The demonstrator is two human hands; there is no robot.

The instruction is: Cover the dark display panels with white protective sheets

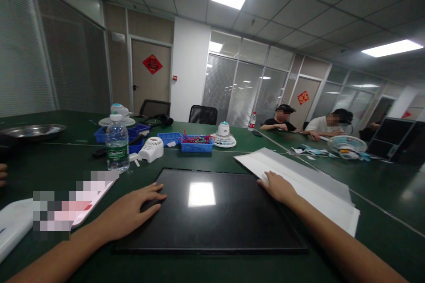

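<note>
A flat black display panel lies on the green table in front of me, a ceiling light reflected in its glossy face. My left hand rests at the panel's left edge, fingers spread and the tips over its border. At the far right corner is my right hand, its fingers stretched out and touching or just above the edge; I cannot tell which. Neither hand is closed round anything. Beside the panel on the right lie large white and grey sheets, partly behind my right hand and forearm.
A water bottle and a white plastic housing stand beyond the panel's left corner. Blue trays, one a bin of wires, and a small fan are farther back. Left is a pixelated object. Two people sit at the far right.
</note>
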